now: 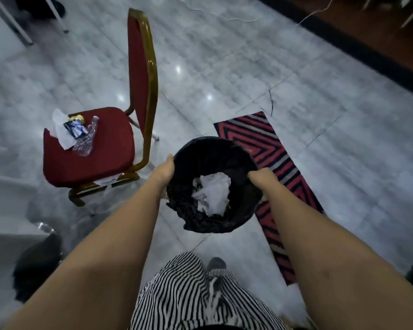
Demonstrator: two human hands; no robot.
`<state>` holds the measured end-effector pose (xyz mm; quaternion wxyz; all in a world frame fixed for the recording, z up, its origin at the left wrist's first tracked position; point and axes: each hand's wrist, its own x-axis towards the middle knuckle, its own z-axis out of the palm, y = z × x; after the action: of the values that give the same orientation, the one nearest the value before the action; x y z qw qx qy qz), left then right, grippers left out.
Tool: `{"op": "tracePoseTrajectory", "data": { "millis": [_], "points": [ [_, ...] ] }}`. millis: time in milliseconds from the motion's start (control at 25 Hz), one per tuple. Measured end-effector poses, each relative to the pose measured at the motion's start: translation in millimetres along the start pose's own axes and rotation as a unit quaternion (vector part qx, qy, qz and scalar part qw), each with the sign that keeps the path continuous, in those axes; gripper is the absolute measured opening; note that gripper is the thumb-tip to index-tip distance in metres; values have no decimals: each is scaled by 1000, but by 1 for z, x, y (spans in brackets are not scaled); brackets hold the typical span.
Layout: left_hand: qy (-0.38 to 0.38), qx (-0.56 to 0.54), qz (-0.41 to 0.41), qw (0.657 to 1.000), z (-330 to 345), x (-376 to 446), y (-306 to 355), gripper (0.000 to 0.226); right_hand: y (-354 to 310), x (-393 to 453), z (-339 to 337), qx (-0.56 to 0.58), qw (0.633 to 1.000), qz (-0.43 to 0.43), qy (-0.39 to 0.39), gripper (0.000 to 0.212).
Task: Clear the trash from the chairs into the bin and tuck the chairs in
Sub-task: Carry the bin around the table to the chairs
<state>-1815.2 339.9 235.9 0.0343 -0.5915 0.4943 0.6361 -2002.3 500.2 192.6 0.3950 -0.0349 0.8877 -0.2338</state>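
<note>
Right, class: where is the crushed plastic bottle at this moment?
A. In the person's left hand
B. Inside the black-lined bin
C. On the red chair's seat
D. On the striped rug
C: the crushed plastic bottle lies on the red chair seat beside other litter, while both hands hold the bin.

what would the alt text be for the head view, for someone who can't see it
A person's left hand and right hand grip opposite sides of a black-lined bin holding crumpled paper. To the left, a red chair holds a plastic bottle and wrappers.
</note>
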Motion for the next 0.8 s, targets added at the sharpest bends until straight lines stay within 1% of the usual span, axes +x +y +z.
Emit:
{"op": "tracePoseTrajectory", "data": {
  "millis": [80, 120, 160, 280, 400, 520, 680, 800],
  "points": [
    [3, 6, 3, 1000, 18, 28, 39, 66, -25, 42, -24, 5, 1000, 2, -7, 49],
    [5, 5, 7, 1000, 26, 46, 61, 67, -41, 62, -36, 4, 1000, 7, -9, 54],
    [9, -1, 9, 1000, 31, 62, 79, 69, -56, 80, -47, 1, 1000, -3, -6, 55],
    [1, -24, -2, 1000, 46, 118, 133, 69, -108, 139, -72, -32, 999, -14, -6, 44],
    [8, -35, -16, 999, 51, 165, 200, 69, -168, 195, -95, -32, 999, -27, -7, 38],
    [31, -46, -17, 998, 52, 216, 264, 74, -233, 247, -119, -49, 998, -27, -1, 48],
    [61, -67, -22, 996, 44, 288, 324, 83, -315, 316, -130, -65, 996, -52, -19, 50],
    [94, -104, -26, 990, 31, 354, 362, 92, -385, 378, -127, -94, 992, -74, -43, 59]
  ]
}}
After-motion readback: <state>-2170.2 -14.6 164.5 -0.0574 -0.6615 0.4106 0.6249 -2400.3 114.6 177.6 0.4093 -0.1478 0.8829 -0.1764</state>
